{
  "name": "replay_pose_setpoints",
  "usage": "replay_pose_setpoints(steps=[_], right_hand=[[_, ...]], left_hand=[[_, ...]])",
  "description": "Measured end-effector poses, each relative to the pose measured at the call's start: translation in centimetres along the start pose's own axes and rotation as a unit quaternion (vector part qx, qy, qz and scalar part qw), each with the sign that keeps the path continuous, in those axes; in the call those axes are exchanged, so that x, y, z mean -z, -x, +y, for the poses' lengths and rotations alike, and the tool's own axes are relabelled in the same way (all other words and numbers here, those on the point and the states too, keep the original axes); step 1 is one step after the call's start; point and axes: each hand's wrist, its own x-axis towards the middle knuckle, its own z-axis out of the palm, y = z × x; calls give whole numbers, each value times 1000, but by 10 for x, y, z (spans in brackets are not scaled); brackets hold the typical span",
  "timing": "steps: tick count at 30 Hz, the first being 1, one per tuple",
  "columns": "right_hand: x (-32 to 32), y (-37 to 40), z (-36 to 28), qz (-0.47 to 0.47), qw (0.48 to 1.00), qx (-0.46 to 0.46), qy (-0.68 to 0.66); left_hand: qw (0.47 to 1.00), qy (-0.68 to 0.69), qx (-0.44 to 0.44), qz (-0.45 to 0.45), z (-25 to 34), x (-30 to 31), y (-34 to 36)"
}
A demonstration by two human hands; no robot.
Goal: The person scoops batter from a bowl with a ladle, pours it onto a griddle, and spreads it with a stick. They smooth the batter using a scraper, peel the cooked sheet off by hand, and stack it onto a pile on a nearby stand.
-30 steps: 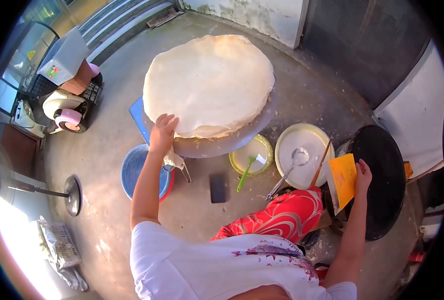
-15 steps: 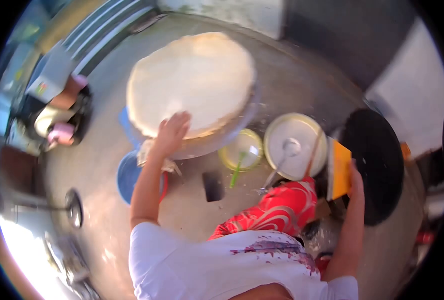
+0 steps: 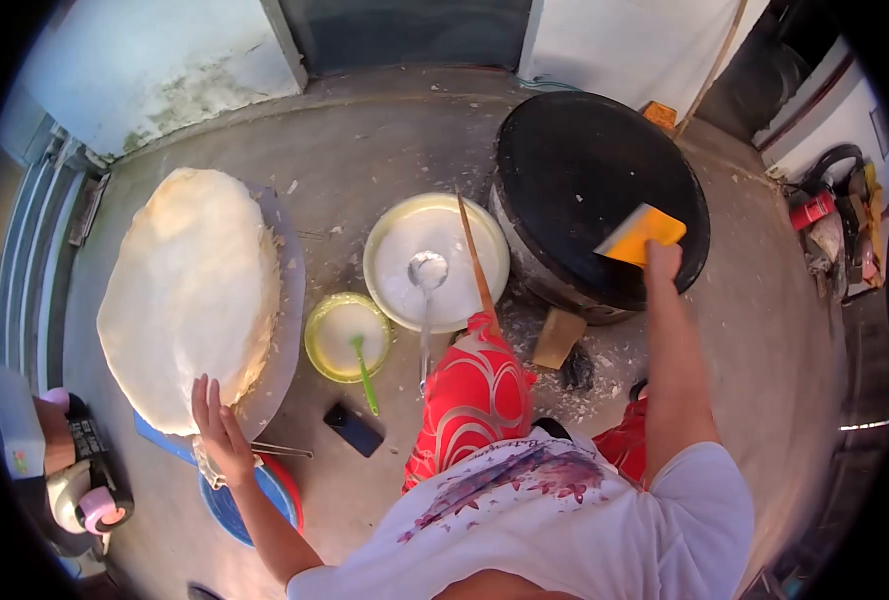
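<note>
My left hand (image 3: 222,434) has its fingers outstretched at the near edge of a tall stack of large, thin, pale pancakes (image 3: 189,290). Gripped in my right hand (image 3: 662,262) is a flat yellow scraper (image 3: 644,235), held over the round black griddle (image 3: 594,170). Between stack and griddle stands a wide basin of white batter (image 3: 394,260), with a metal ladle (image 3: 427,275) in it and a long wooden stick (image 3: 476,260) across its right side. A smaller yellow-green bowl (image 3: 314,335) of pale liquid holds a green-handled brush or spoon (image 3: 366,375).
A dark phone (image 3: 353,429) lies on the floor near my legs. Below my left hand sits a blue bucket (image 3: 249,510) with a cloth at its rim. A brown block (image 3: 558,337) stands before the griddle, amid white flakes. Assorted goods (image 3: 839,220) fill the far right.
The view has swung right. My right hand has brought the scraper from beside the griddle to above it. My left hand remains by the stack's near edge, fingers more spread.
</note>
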Motion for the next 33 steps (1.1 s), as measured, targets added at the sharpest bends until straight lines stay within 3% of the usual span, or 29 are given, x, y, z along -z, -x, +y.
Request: replay_pose_setpoints(steps=[3,4,5,7,8,9,10,12,13,15,17,19,20,21,22,23,25,26,28,30,32,33], right_hand=[[-50,65,-49,-121,987,102,22],[-62,96,-76,-187,966,161,74],[-67,133,-103,-251,936,246,23],[-87,201,-141,-377,886,203,-178],[-74,242,-167,-477,824,90,-294],[-56,274,-185,-560,714,34,-419],[-56,302,-192,-616,626,-13,-477],[-21,345,-209,-670,570,-31,-474],[-12,357,-207,-675,566,-34,-472],[-2,373,-202,-726,536,93,-420],[3,351,-186,-758,538,119,-350],[-33,307,-146,-700,633,222,-245],[-68,289,-105,-608,736,203,-216],[-92,265,-63,-487,817,292,-95],[-85,249,-51,-478,838,243,96],[-89,240,-25,-483,850,179,109],[-109,245,35,-489,864,67,96],[-115,252,58,-493,867,21,72],[-124,261,83,-493,868,-20,59],[-128,260,89,-491,868,-62,47],[-120,248,83,-684,706,-143,-113],[-109,244,69,-675,714,-146,-115]], left_hand=[[990,140,-28,-1,29,-20,2],[981,192,-25,-16,40,-33,4],[970,242,-21,-30,49,-48,7],[939,318,14,-129,64,-86,16],[881,442,72,-154,94,-90,15],[803,555,131,-174,123,-95,11],[804,553,134,-170,134,-100,7],[659,731,140,-103,144,-106,-4],[648,739,183,-35,149,-101,-15],[644,730,228,24,127,-94,-25],[620,723,280,121,98,-79,-35],[610,708,299,191,60,-61,-39],[615,692,306,222,34,-52,-36],[607,701,295,233,-1,-46,-30],[599,709,283,243,-34,-41,-20],[601,709,281,241,-58,-34,-11],[551,709,336,285,-91,-23,3],[552,710,334,282,-95,-21,5],[492,728,371,301,-100,-16,10],[474,756,355,279,-106,-13,16],[462,774,345,261,-68,-3,10],[421,804,349,233,-72,2,17]])
